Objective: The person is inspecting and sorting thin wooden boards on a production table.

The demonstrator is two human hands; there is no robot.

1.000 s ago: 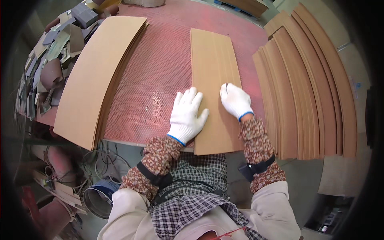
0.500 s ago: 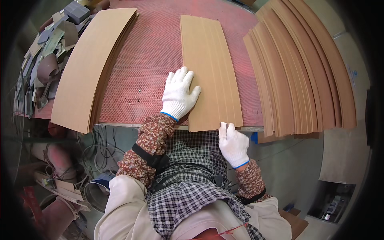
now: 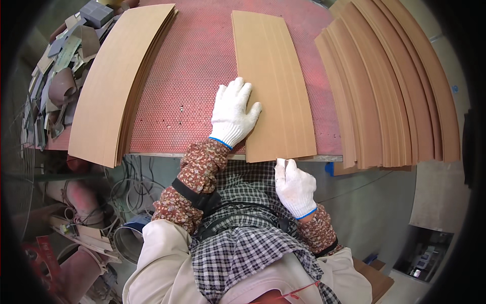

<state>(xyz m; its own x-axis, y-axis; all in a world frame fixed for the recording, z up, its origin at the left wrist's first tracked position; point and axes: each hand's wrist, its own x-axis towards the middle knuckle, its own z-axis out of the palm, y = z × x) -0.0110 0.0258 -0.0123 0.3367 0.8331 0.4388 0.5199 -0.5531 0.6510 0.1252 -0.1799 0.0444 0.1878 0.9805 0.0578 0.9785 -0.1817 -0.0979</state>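
Head view, looking down at a red perforated surface (image 3: pixel 197 86). A single long cardboard sheet (image 3: pixel 271 76) lies lengthwise at the middle of the surface, its near end overhanging the front edge slightly. The left hand (image 3: pixel 233 114), in a white knit glove, lies flat with fingers spread, palm down across the sheet's left edge near its near end, partly on the cardboard and partly on the red surface. The right hand (image 3: pixel 294 186), also gloved, is below the surface's front edge; its fingers are curled together with the fingertips (image 3: pixel 281 164) at the sheet's near right corner, apparently pinching that corner, though the contact itself is too small to confirm. To the left, a stack of like cardboard sheets (image 3: pixel 119 81) rests on the surface, well apart from the single sheet. To the right, a fanned stack of cardboard sheets (image 3: pixel 390 86) lies just beside it, not touching. Beyond the left stack, a heap of cardboard scraps (image 3: pixel 61 61) sits at the surface's end. A metal bucket (image 3: pixel 129 238) stands on the floor below.
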